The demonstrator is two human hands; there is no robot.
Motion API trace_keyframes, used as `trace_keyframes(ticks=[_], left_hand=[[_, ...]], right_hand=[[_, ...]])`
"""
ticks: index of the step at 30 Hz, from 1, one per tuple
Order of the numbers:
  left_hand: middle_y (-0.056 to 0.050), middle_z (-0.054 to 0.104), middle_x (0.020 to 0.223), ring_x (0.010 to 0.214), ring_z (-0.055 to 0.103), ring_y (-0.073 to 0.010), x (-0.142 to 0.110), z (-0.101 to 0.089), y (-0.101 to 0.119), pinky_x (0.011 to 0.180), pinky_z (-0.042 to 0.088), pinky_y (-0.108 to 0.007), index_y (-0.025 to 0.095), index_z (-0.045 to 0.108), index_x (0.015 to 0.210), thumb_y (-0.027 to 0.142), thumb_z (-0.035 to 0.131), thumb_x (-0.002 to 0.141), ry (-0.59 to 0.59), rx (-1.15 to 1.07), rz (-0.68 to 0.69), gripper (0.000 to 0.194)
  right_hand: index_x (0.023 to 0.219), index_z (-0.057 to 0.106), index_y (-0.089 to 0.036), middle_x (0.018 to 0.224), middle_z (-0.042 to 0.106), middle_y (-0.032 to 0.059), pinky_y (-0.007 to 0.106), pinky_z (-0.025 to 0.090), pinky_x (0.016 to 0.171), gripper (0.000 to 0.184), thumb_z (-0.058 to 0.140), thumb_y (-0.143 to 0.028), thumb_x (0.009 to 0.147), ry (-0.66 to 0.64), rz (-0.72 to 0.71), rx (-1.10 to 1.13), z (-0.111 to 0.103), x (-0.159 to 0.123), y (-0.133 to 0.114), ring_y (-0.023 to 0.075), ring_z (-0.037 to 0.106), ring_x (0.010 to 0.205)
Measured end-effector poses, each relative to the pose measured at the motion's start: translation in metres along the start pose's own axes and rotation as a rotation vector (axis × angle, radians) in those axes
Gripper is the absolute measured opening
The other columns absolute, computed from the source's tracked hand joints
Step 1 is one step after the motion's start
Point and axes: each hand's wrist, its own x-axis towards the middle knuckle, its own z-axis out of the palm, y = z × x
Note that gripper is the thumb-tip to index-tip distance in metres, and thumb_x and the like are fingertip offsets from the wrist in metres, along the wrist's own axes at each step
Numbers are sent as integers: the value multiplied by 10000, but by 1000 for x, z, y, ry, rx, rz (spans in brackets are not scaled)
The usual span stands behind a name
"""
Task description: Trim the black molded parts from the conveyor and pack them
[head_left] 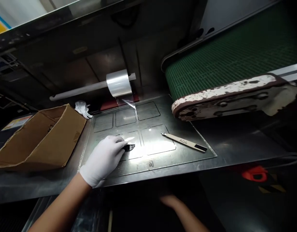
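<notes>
My left hand (105,158), in a white glove, rests on a metal plate (162,156) that has several shallow rectangular recesses. Its fingertips press on a small dark part (129,147) lying in one of the front recesses. My right hand (170,201) is bare and sits low in the dark below the bench edge; its fingers are not visible. A beige utility knife marked "A06" (184,141) lies on the plate to the right of the gloved hand.
A roll of clear film (118,83) hangs on a rod behind the plate, its end trailing onto the plate. An open cardboard box (39,138) sits at the left, with a white glove (82,109) behind it. A green conveyor belt (230,54) overhangs at the right.
</notes>
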Motion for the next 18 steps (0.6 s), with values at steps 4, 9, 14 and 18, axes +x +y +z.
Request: trace_keyframes(ticks=[4,9,14,18], left_hand=[[-82,769,1035,962,686,-256,4,0,2,889,567,-397,260,781,1120,170,568,979,-48,19,16,270],[-71,776,1014,960,700,-254,-1,-6,8,888,575,-388,278,780,1157,173,556,976,-76,2,-23,307],[-50,777,1050,949,713,-242,-8,-7,14,882,576,-373,292,776,1164,210,568,984,-121,-32,-96,286],[-44,781,1068,938,725,-241,-14,-8,18,854,582,-358,289,766,1171,267,580,990,-134,-70,-156,261]], right_hand=[[1374,640,-226,1510,572,112,565,485,1132,375,689,-346,1022,-27,-9,-15,3,8,6,313,575,1352],[1401,622,-217,1530,557,118,589,465,1147,405,683,-355,1025,-47,-40,-9,8,12,8,324,559,1374],[1385,634,-219,1526,562,117,584,465,1149,390,689,-350,1022,-55,-33,-6,8,13,9,321,559,1373],[1389,630,-217,1523,563,117,585,471,1143,394,687,-352,1023,-62,-22,-12,8,13,9,322,564,1366]])
